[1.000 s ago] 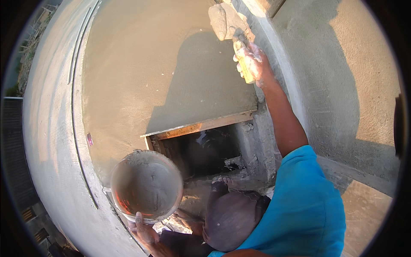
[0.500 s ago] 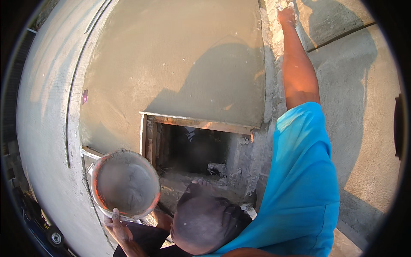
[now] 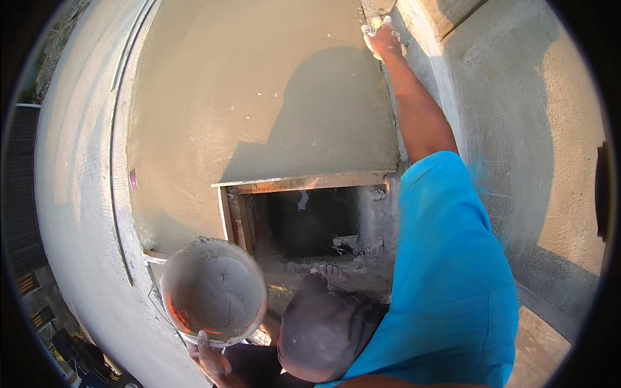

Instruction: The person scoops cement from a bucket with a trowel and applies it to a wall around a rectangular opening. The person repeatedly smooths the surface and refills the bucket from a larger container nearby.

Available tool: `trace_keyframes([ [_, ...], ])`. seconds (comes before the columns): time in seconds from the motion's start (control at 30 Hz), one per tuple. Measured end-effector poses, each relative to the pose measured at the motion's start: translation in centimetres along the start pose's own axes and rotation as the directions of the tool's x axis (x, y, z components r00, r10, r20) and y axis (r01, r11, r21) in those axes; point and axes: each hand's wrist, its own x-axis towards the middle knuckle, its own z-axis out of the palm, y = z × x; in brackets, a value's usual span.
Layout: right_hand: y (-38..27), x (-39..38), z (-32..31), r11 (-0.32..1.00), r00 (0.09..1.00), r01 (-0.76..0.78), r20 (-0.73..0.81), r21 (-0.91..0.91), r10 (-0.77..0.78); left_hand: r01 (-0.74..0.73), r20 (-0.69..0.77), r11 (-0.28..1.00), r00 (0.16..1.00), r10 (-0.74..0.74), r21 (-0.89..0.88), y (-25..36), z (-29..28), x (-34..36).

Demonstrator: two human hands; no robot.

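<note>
Fingers [image 3: 202, 340] of your left hand [image 3: 213, 364] grip the bucket [image 3: 176, 288] at its near rim, thumb over the lip; the others are mostly out of sight beneath. You have it at your lower left, tipped toward you enough to show the grey mix [image 3: 226, 291] inside and orange patches on its coated wall. Your right hand [image 3: 384, 41] is stretched far forward, its whitened fingers curled around a yellow handle [image 3: 376, 23] (you can't tell from here what lies beyond it). That hand is at the far right edge of the smooth grey slab [image 3: 207, 97], on which a broad shadow [image 3: 323, 110] falls. Between you and the slab, a wooden frame [image 3: 310, 183] edges a dark opening [image 3: 304, 223], with the bucket just beside its lower left corner and your bare toes [image 3: 331, 272] near its closest side.
</note>
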Motion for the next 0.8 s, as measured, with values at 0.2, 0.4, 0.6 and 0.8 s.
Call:
trace_keyframes([
  [0.2, 5.7, -3.3, 2.0, 0.992, 0.976, -0.12, 0.19, 0.045, 0.109, 0.088, -0.011, 0.987, 0.996, -0.088, 0.131, -4.2, -8.8, 3.8],
  [0.4, 6.1, -0.3, 3.8, 0.991, 0.973, -0.037, 0.219, -0.129, 0.065, 0.103, -0.11, 0.955, 0.991, -0.075, 0.277, -3.5, -7.9, 3.7],
  [0.6, 9.0, -1.2, 3.8, 1.0, 0.964, 0.02, 0.264, -0.003, -0.019, 0.334, -0.167, 0.886, 0.941, -0.294, 0.322, -2.5, -6.4, 4.3],
  [0.8, 7.2, -11.7, -1.3, 0.669, 0.83, -0.552, 0.405, 0.498, 0.384, 0.053, 0.095, 0.986, 0.993, -0.068, 0.157, -1.2, -1.8, 2.3],
])
